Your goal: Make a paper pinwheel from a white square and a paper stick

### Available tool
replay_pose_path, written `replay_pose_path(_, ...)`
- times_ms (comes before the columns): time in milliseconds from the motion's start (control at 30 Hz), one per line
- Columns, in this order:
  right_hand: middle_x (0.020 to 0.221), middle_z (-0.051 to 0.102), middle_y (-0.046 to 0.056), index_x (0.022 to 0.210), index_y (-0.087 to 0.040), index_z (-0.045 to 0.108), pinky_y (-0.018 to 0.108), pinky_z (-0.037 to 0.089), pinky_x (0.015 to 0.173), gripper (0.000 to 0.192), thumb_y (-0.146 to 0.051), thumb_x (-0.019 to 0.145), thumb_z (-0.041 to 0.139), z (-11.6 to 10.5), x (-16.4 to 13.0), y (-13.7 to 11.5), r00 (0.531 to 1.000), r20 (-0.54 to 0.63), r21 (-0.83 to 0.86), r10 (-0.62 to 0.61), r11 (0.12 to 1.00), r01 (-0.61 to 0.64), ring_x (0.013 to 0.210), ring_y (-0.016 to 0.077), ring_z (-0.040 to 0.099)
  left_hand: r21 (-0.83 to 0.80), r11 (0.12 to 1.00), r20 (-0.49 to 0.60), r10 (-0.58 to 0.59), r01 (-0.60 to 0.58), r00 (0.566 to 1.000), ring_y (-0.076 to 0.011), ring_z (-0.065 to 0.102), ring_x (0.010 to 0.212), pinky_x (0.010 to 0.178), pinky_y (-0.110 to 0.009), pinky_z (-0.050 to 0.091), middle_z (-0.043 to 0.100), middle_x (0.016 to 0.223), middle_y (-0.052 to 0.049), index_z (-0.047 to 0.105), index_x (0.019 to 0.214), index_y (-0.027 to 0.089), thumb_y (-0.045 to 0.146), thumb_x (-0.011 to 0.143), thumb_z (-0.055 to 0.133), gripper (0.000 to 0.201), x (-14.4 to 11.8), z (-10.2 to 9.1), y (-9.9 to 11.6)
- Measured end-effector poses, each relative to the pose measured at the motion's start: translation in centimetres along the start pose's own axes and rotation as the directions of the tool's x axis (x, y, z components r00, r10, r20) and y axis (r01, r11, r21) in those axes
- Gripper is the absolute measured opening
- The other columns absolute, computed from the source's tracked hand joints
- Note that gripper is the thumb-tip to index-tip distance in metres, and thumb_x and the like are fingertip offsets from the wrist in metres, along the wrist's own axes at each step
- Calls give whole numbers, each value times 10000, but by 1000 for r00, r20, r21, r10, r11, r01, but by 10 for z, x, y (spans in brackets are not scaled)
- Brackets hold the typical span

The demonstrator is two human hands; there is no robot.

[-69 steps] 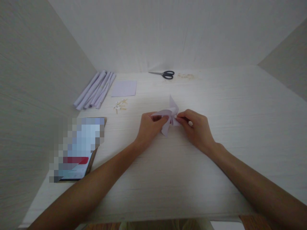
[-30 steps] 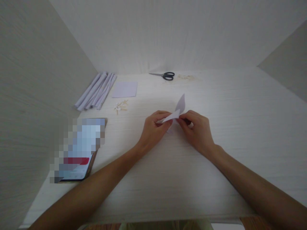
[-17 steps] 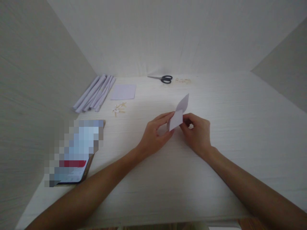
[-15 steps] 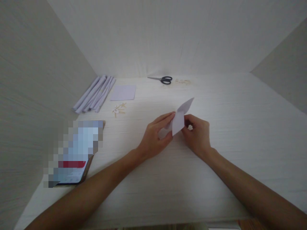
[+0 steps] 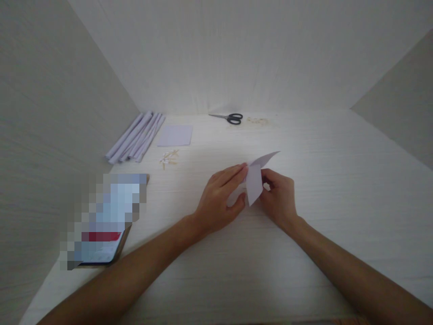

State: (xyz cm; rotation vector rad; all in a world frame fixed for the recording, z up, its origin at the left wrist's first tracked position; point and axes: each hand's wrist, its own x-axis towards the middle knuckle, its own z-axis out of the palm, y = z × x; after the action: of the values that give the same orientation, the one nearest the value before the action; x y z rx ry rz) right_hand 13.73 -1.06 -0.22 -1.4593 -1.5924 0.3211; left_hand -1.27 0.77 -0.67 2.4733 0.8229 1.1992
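Observation:
A folded piece of white paper (image 5: 254, 184) is held up above the table between my hands, with one pointed flap leaning to the upper right. My left hand (image 5: 221, 194) grips its left side; the fingertips press at the upper fold, and the thumb lies lower down, near the bottom edge. On the other side, my right hand (image 5: 280, 194) pinches the paper's right edge between curled fingers and thumb. Part of those right fingertips is hidden behind the paper.
Rolled paper tubes (image 5: 137, 137) lie at the back left beside a square paper sheet (image 5: 175, 136). Cotton swabs (image 5: 169, 158) are scattered before it. Scissors (image 5: 233, 118) and small pale bits (image 5: 257, 121) lie by the back wall. A phone (image 5: 111, 216), partly blurred out, rests at left.
The paper has tilted, its flap leaning lower and farther right. My left thumb has come away from the paper's lower corner. Both hands sit slightly lower in view.

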Motion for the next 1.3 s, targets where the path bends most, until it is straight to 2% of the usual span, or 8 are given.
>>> replay_pose_path(267, 605, 607, 14, 684, -156, 607, 241, 430, 506, 126, -88, 637, 511, 1, -1, 3, 1000, 9, 32, 28, 999, -29, 549, 139, 555, 80, 995, 21, 58, -60, 998, -194, 410, 1165, 939, -379, 363, 468, 1256, -114, 389, 1235, 186, 153, 741, 466, 501, -2, -1, -2)
replay_pose_path(500, 658, 618, 20, 742, -154, 627, 254, 444, 547, 154, -88, 667, 510, 2, -1, 8, 999, 30, 127, 33, 991, -36, 589, 141, 566, 84, 996, 12, 44, -44, 999, -190, 417, 1160, 936, -382, 360, 483, 1243, -104, 410, 1214, 204, 137, 745, 454, 475, -2, 0, -1)
replay_pose_path(733, 617, 600, -1, 700, -160, 626, 235, 422, 526, 143, -88, 664, 508, 2, 1, 7, 1000, 0, 94, 0, 996, 0, 559, 123, 533, 80, 996, 13, 45, -46, 999, -187, 414, 1163, 937, -382, 363, 492, 1236, -101, 416, 1210, 196, 136, 741, 462, 475, -2, 0, -2)
replay_pose_path(1000, 622, 605, -2, 691, -162, 620, 228, 410, 513, 143, -86, 663, 502, 1, 2, 4, 1000, 27, 86, -11, 996, 9, 552, 119, 519, 81, 995, 17, 48, -50, 999, -179, 408, 1171, 940, -391, 363, 483, 1248, -95, 400, 1219, 198, 137, 741, 459, 486, -2, 1, -2)
replay_pose_path(1200, 614, 586, 2, 692, -151, 620, 231, 411, 520, 156, -70, 649, 494, 1, 2, 4, 999, 48, 106, -2, 994, -4, 559, 122, 518, 82, 994, 45, 65, -69, 997, -178, 399, 1177, 952, -368, 358, 470, 1255, -127, 396, 1219, 142, 122, 730, 462, 495, -1, 0, -1)
replay_pose_path(1300, 615, 583, 5, 682, -156, 615, 241, 411, 524, 146, -85, 654, 490, 1, 2, 6, 998, 58, 110, 1, 994, -8, 573, 132, 519, 82, 994, 57, 63, -68, 996, -185, 397, 1180, 954, -380, 358, 463, 1261, -124, 378, 1233, 151, 124, 729, 455, 510, -1, 0, 0)
